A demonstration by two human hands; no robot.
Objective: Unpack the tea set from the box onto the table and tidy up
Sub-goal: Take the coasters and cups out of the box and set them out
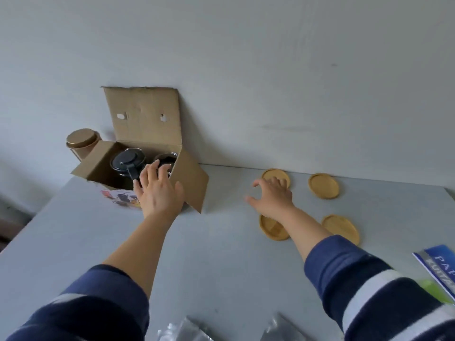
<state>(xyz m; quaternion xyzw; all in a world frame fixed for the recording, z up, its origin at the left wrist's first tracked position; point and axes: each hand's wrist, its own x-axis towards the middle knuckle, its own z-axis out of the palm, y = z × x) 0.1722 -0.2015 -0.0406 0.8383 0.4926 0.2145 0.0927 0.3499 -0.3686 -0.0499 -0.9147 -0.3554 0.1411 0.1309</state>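
Observation:
An open cardboard box stands at the back left of the grey table, against the wall. Inside it I see a glass teapot with a black lid and a glass cup. My left hand reaches over the box's front edge, fingers spread, holding nothing. My right hand hovers open above the table, between the box and several round wooden coasters. One coaster lies just beyond its fingers, another is partly hidden under my wrist, and two more lie to the right.
A gold-lidded tin stands behind the box's left flap. A blue printed booklet lies at the right edge. Clear plastic wrappings lie at the near edge. The wall runs along the table's far side.

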